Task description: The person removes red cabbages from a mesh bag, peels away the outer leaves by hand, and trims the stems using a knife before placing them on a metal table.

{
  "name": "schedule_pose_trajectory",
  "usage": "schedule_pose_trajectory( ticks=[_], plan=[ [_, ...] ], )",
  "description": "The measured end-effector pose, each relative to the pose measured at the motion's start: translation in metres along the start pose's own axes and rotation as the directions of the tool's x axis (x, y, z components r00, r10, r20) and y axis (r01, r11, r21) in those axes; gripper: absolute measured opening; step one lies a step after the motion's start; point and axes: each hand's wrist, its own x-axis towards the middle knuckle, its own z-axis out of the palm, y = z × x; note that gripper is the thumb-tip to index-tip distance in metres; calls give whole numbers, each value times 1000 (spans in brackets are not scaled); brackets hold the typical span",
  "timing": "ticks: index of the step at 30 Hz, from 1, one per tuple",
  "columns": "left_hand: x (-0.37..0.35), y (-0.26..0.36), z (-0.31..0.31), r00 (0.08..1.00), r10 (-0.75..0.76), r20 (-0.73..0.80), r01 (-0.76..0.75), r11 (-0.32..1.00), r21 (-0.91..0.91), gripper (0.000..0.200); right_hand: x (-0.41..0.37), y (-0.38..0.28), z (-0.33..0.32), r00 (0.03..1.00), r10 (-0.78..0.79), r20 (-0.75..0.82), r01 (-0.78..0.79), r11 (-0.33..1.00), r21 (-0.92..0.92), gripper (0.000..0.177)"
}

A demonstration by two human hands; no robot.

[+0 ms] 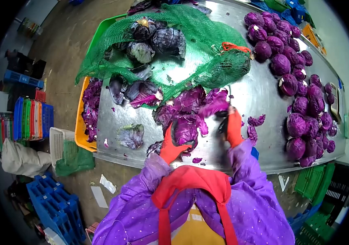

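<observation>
My left hand (pixel 172 145), in an orange glove, is curved around the near side of a purple cabbage (pixel 186 130) on the metal table. My right hand (pixel 234 128), also gloved in orange, is closed a little to the right of that cabbage. A dark, blurred object shows at its fingers; its kind cannot be made out. Just beyond the right hand is a loose purple leaf (pixel 214 105). More outer leaves (pixel 190 99) lie behind the held cabbage. Small leaf scraps (pixel 256 121) rest to the right.
A green mesh bag (pixel 207 36) with dark, untrimmed cabbages (pixel 168 42) spreads over the table's far side. Many purple cabbages (pixel 280 64) are heaped along the right. An orange crate (pixel 80 122) of leaves stands at the left edge. Blue pallets (pixel 56 204) are on the floor.
</observation>
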Motion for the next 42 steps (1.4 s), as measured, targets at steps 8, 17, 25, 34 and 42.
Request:
schedule_pose_trajectory(
  ticks=[8,17,25,34,42],
  plan=[
    [8,31,-1,969,-229,94,231,700,-676,78,-75,-40,24,940,-86,329,168,959,-228,67],
    [14,-31,35,988,-53,-145,9,956,-292,35,-78,-25,50,922,-246,298,352,851,-390,42],
    [9,12,35,962,171,-213,-168,985,33,51,-68,3,38,926,-317,207,373,855,-361,20],
    [13,42,-22,981,-164,105,188,649,-737,46,-47,-31,9,983,-86,162,116,975,-191,56],
    [10,39,-18,952,-197,236,287,295,-911,45,-66,-69,51,835,227,501,-289,956,50,60]
  ],
)
